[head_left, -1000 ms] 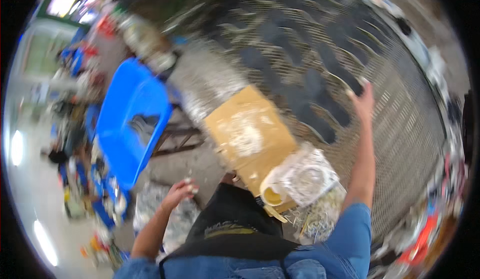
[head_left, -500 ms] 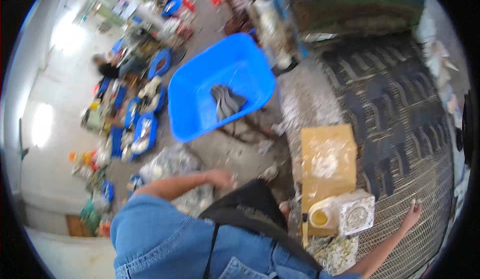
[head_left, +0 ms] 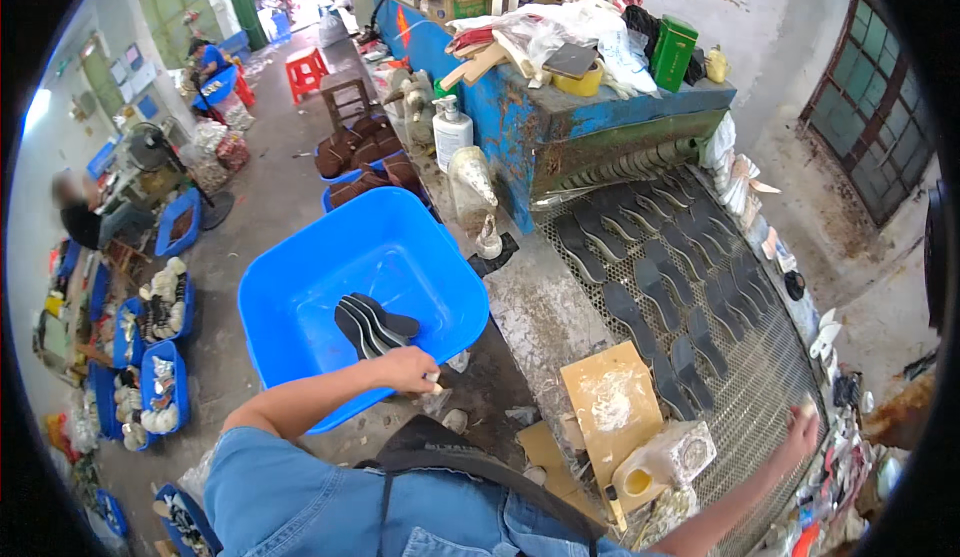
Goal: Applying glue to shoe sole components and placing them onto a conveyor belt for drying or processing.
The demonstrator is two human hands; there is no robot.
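Observation:
My left hand [head_left: 408,369] is over the near right rim of a large blue basin [head_left: 285,257], its fingers curled in. A small pale patch shows at its fingertips; I cannot make out whether it is a held thing. Inside the basin, several curved dark-grey insoles [head_left: 368,323] with pale edges lie bunched together, just beyond this hand. Out to the right, my right hand [head_left: 797,437] is over the metal mesh [head_left: 745,397], slightly blurred, fingers reaching forward with a pale tip and nothing visible in them. Rows of similar insoles [head_left: 688,247] lie on the mesh farther up.
Between my hands are a stained cardboard sheet [head_left: 600,382], a white container of yellowish liquid [head_left: 640,480] and a brush [head_left: 614,505]. A blue machine housing [head_left: 590,127] stands at the mesh's far end. White bottles [head_left: 452,137] line the ledge. Several blue bins [head_left: 165,387] stand left.
The view has shifted, bringing the far room and right wall into sight. My left hand has come up to the basin's rim from below it. My right hand stays over the mesh.

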